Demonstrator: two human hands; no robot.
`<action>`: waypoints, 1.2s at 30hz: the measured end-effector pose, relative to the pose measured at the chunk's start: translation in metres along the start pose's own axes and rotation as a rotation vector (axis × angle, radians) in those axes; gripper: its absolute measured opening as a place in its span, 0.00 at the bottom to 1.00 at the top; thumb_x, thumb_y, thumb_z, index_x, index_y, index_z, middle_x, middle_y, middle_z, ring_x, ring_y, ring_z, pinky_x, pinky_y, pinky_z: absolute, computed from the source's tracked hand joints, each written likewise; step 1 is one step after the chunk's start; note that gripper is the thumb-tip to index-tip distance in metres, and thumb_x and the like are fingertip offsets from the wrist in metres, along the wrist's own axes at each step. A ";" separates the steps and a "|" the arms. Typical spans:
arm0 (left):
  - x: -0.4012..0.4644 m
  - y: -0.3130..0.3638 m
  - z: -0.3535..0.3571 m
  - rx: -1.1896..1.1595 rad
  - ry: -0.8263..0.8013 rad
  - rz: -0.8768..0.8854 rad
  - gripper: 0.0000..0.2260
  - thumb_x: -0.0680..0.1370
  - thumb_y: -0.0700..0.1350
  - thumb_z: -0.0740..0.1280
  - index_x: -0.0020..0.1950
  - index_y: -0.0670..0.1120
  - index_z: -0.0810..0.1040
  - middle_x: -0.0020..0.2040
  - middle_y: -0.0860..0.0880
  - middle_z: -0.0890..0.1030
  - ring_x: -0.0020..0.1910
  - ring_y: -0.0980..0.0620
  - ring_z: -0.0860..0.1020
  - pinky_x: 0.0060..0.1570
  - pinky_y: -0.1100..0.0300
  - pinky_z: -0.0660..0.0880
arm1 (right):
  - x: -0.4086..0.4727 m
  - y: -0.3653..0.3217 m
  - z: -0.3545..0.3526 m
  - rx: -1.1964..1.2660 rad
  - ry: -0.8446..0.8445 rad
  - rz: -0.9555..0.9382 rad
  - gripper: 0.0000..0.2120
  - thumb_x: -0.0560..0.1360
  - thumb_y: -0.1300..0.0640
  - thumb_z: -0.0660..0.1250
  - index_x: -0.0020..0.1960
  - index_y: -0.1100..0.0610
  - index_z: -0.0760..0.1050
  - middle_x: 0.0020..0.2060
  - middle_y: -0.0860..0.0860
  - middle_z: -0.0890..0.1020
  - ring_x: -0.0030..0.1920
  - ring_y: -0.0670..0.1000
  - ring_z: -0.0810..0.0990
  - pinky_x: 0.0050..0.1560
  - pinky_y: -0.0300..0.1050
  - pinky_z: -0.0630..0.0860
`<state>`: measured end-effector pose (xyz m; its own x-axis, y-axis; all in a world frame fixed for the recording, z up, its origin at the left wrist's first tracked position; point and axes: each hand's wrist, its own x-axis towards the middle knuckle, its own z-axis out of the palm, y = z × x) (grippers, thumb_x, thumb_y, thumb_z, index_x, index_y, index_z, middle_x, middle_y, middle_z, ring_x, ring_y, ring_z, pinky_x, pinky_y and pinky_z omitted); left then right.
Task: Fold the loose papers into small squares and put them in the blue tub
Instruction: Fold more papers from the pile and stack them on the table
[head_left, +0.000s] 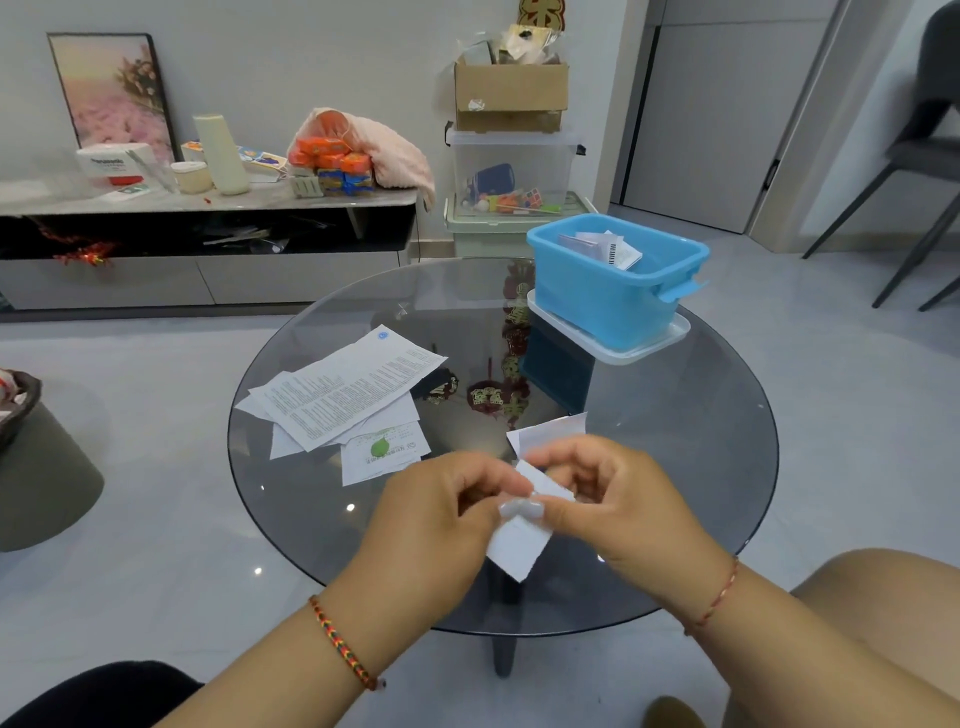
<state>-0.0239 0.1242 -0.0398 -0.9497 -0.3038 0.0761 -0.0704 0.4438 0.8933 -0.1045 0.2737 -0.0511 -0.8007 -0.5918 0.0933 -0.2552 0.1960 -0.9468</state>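
Folding in progress, head view: both hands hold one white slip (519, 545) in the air, over the desk (675, 467) edge nearest the person, well short of the blue tub (613, 301).

Left hand (441, 519) and right hand (613, 499) pinch it at the middle, thumbs meeting on top, fingers curled behind. Wrists angle in toward each other, forearms coming up from below.

Slip looks thin, light and floppy: one end sticks up behind the fingers, the other hangs below. It should crease easily and may slide, so grip at the fold line and press flat.

Loose papers (343, 400) lie stacked on the desk, left of the tub. Tub already has folded slips (602, 247) inside.
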 end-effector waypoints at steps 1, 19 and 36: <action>0.005 0.001 0.000 0.024 -0.013 0.022 0.10 0.73 0.39 0.71 0.41 0.55 0.81 0.37 0.56 0.82 0.36 0.59 0.79 0.37 0.68 0.74 | 0.002 -0.002 -0.003 -0.076 -0.002 -0.005 0.05 0.68 0.56 0.76 0.42 0.53 0.80 0.34 0.55 0.81 0.34 0.49 0.76 0.36 0.42 0.74; 0.112 -0.007 0.033 0.720 -0.056 0.083 0.15 0.73 0.52 0.70 0.57 0.47 0.75 0.54 0.49 0.75 0.54 0.49 0.74 0.54 0.57 0.72 | 0.070 0.032 -0.019 -0.751 0.233 0.233 0.17 0.73 0.52 0.66 0.30 0.51 0.64 0.40 0.50 0.70 0.44 0.52 0.72 0.39 0.42 0.65; 0.104 -0.008 0.031 0.563 -0.193 0.106 0.09 0.76 0.45 0.66 0.54 0.50 0.70 0.46 0.51 0.74 0.44 0.52 0.74 0.41 0.60 0.69 | 0.075 0.025 -0.025 -0.896 -0.077 0.047 0.10 0.78 0.55 0.60 0.59 0.50 0.72 0.50 0.48 0.70 0.56 0.50 0.66 0.55 0.43 0.66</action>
<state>-0.1320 0.1153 -0.0533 -0.9949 -0.0984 0.0234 -0.0728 0.8574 0.5094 -0.1841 0.2541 -0.0596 -0.7906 -0.6122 0.0096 -0.5759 0.7382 -0.3513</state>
